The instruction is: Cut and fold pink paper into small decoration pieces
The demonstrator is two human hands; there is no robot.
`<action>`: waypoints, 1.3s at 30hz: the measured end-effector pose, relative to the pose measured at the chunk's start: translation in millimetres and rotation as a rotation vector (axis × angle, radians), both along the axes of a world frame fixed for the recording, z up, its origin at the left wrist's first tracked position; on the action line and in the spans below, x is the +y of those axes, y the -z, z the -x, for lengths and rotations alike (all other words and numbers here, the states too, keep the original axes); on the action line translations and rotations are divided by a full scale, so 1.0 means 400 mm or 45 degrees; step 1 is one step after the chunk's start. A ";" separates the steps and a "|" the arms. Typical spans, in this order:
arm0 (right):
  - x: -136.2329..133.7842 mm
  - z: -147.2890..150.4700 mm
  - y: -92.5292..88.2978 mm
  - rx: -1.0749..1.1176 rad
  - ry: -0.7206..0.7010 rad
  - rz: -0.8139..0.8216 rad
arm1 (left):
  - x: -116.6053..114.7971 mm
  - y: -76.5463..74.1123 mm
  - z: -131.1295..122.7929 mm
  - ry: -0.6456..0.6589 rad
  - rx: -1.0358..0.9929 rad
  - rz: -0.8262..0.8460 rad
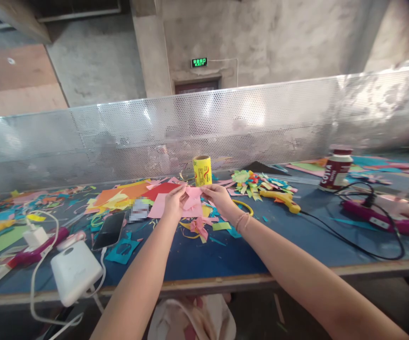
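Between both hands, a small piece of pink paper [192, 194] is held up over the table. My left hand [176, 200] pinches its left side, and my right hand [217, 197] pinches its right side. Beneath them lie a larger pink sheet [157, 206] and a crumpled pink paper strip piece [200, 227]. Just behind the hands stands a yellow roll [203, 171] with printing on it. Orange paper [114, 196] and red paper [158, 191] are spread to the left of my left hand. A yellow glue gun [282, 200] rests to the right of my right hand.
On the left are a black phone [109, 230], a white power bank [76, 273] with cables and a purple power strip [41, 248]. Folded paper pieces [252, 182], a dark red bottle [337, 169] and another purple strip [379, 217] are at right. A perforated metal panel [204, 127] borders the table's back.
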State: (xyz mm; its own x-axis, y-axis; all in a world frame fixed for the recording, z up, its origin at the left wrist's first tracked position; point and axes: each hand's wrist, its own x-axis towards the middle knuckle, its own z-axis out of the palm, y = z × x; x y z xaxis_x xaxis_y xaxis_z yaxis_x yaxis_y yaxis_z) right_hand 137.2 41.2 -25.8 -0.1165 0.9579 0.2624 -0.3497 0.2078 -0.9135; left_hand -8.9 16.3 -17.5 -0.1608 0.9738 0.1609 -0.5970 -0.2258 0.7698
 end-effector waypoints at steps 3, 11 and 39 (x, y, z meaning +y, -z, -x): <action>-0.005 -0.001 -0.004 0.018 -0.004 0.020 | 0.001 0.003 0.000 -0.002 0.004 -0.017; -0.014 -0.004 -0.006 0.058 -0.051 0.003 | 0.000 0.002 -0.008 -0.029 0.074 0.012; -0.016 0.006 -0.002 -0.059 -0.052 -0.068 | -0.036 -0.006 -0.031 0.027 0.387 -0.042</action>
